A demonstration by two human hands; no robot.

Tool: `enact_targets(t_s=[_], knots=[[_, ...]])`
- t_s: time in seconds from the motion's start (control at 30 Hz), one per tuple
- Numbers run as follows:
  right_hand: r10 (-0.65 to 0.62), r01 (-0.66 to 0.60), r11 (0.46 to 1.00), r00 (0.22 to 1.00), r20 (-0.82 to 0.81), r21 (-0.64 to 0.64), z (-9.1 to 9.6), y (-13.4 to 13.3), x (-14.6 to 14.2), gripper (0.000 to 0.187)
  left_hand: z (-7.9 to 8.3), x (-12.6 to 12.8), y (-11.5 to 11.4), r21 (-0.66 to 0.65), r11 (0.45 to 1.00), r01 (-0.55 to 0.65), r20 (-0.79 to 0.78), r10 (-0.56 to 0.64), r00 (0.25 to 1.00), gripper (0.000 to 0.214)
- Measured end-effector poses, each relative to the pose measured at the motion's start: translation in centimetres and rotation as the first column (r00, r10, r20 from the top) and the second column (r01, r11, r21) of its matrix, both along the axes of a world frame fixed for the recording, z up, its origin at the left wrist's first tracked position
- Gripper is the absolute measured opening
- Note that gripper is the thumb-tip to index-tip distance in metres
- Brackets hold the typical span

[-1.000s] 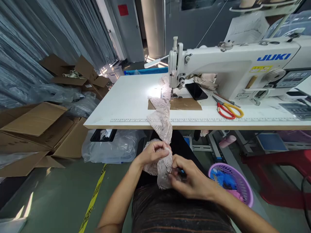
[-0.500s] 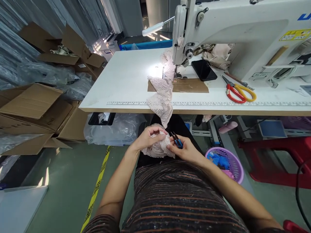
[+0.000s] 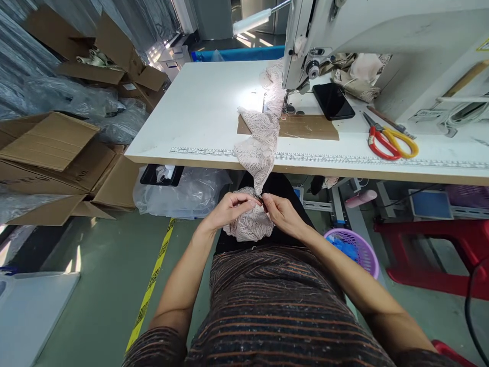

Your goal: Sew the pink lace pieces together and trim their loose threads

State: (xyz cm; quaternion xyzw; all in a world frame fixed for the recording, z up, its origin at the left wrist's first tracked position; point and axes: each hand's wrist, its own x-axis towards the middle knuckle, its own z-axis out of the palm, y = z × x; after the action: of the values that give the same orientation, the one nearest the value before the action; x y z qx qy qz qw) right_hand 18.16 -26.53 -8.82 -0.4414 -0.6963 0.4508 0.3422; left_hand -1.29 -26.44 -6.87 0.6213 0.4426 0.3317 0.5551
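Pale pink lace fabric (image 3: 250,225) lies bunched over my lap. Its strip runs up across the table edge to the needle area of the white sewing machine (image 3: 296,51). My left hand (image 3: 230,210) pinches the lace near the top of the bunch. Closed around thread snips (image 3: 258,198), my right hand (image 3: 281,213) meets the left one there. The dark blades point left, against the lace by my left fingertips. The snips' blue handles are hidden inside my right hand.
On the white table (image 3: 206,112) lie a black phone (image 3: 333,101) and red-and-yellow scissors (image 3: 390,140). Below right stand a purple basket (image 3: 369,255) and a red stool (image 3: 431,229). Open cardboard boxes (image 3: 57,148) are at the left.
My right hand has moved up and left, turning the snips so that their blades reach my left fingertips. My view has shifted slightly, and the machine appears further right.
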Motion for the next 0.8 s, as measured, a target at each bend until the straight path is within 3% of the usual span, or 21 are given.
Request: enact_targets(t_s=[0.23, 0.43, 0.6, 0.7, 0.8], knots=[[-0.068, 0.068, 0.998, 0.997, 0.028, 0.017, -0.2, 0.2, 0.1, 0.055, -0.5, 0.1, 0.1, 0.033, 0.999, -0.038, 0.039, 0.036, 0.999, 0.03], [0.011, -0.011, 1.0, 0.999, 0.033, 0.014, -0.4, -0.3, 0.2, 0.053, -0.4, 0.1, 0.1, 0.013, 0.999, -0.035, 0.049, 0.034, 0.998, 0.027], [-0.038, 0.031, 0.997, 0.995, 0.09, 0.069, -0.3, 0.1, -0.1, 0.047, -0.3, 0.2, 0.0, -0.014, 0.999, -0.047, 0.006, 0.047, 0.999, 0.027], [-0.057, 0.056, 0.998, 0.998, 0.031, 0.03, -0.7, 0.0, -0.1, 0.042, -0.5, 0.3, 0.0, -0.027, 0.998, -0.048, 0.019, 0.049, 0.999, 0.026], [0.023, -0.027, 0.997, 0.998, -0.058, -0.067, -1.1, -0.4, -0.1, 0.038, -0.8, 0.4, 0.1, -0.03, 0.999, -0.037, 0.047, 0.038, 0.998, 0.028]])
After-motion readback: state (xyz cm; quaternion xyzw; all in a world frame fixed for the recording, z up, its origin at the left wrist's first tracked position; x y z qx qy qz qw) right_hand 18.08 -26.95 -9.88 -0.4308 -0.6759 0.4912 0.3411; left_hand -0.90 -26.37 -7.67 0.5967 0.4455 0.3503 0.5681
